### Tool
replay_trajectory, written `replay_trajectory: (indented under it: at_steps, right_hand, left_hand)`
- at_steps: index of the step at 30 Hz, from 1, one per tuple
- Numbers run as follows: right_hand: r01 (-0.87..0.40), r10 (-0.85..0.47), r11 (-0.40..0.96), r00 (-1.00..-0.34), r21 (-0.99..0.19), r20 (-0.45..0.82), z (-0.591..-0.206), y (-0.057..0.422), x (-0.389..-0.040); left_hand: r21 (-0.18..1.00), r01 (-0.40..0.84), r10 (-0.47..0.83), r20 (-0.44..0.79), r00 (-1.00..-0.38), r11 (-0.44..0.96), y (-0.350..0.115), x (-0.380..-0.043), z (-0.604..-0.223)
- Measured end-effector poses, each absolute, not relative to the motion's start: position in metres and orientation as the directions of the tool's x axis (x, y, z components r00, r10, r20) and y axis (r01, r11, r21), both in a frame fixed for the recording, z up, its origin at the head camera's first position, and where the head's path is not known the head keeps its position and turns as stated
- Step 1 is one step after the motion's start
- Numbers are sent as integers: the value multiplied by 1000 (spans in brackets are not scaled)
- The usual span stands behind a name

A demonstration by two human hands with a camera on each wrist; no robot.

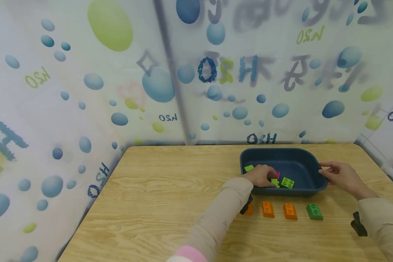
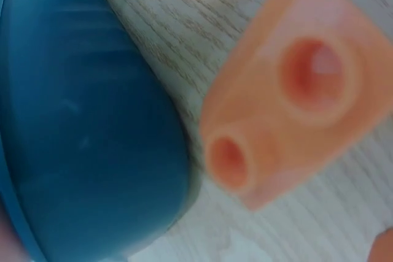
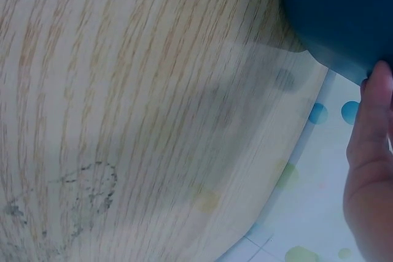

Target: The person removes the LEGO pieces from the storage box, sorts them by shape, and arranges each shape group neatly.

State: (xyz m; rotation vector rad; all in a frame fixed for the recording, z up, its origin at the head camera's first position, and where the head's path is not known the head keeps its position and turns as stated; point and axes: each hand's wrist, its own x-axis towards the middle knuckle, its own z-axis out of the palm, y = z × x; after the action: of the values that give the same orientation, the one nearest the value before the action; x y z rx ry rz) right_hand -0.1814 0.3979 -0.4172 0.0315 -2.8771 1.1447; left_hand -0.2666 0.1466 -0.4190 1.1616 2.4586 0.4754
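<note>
My left hand point(image 1: 261, 175) reaches over the near left wall into a dark blue plastic bin point(image 1: 296, 165). Its fingers curl down and pinch a small lime green toy brick point(image 1: 275, 182), partly hidden by the fingertips. Close by in the bin lie another lime green brick point(image 1: 287, 182), a magenta brick point(image 1: 277, 175) partly covered by the hand, and a lime green piece point(image 1: 249, 168) by the left wall. At the bin's right end, my right hand point(image 1: 342, 177) grips the rim between thumb and fingers; the right wrist view shows its fingers point(image 3: 376, 105) against the blue wall.
In front of the bin stands a row of bricks on the wooden table point(image 1: 170, 189): an orange brick point(image 1: 268, 209), a second orange brick point(image 1: 290, 211) and a green brick point(image 1: 314, 211). Another orange brick point(image 1: 249, 210) is half hidden by the left wrist. A patterned curtain point(image 1: 216, 109) hangs behind.
</note>
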Motion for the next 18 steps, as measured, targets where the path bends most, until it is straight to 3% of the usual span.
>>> replay_trajectory:
  at_steps: [8,18]
  right_hand:
    - [-41,-3,725,-998,-687,56,-418,399,-183]
    - [-26,5,721,-999,-692,43,-419,400,-183]
  left_hand:
    - [433,701,816,-176,-551,567,152,-263,-418]
    - [350,675,759,-234,-608,649,156,-258,-413]
